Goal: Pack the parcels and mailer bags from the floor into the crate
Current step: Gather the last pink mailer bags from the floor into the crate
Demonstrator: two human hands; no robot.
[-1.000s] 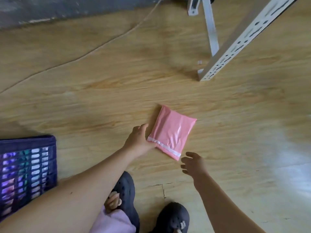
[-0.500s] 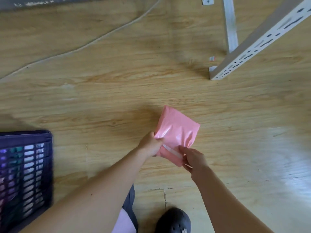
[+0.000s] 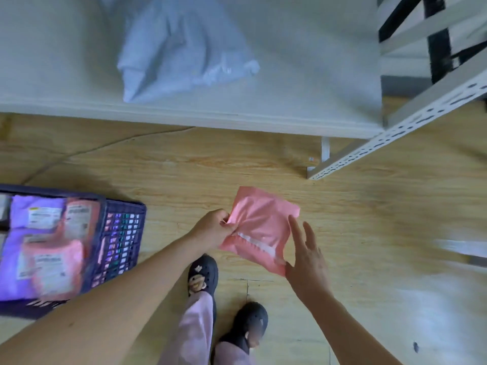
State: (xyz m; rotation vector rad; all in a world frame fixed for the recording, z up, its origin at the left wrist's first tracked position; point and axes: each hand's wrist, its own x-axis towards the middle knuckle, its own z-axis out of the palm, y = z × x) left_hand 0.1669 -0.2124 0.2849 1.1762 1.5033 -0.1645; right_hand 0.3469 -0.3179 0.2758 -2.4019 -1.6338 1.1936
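- The left hand [image 3: 214,227], at the centre of the frame, pinches the left edge of a pink mailer bag [image 3: 261,222], with its fingers curled onto the crumpled film.
- The bag is held off the wooden floor [image 3: 369,233], just right of centre, with its white seal strip facing up.
- The right hand [image 3: 307,255] is at the bag's lower right corner with its fingers straight and spread; the thumb meets the corner, and I cannot tell whether it presses.
- The dark blue crate [image 3: 121,238] stands on the floor at the left edge and holds labelled purple bags [image 3: 15,259] and pink bags [image 3: 56,264].
- A white shelf board [image 3: 303,75] spans the top of the frame, with a pale plastic bag [image 3: 179,48] lying on it.
- A perforated metal upright [image 3: 395,127] slants down at the upper right.
- Dark clogs [image 3: 204,275] stand at the bottom centre.
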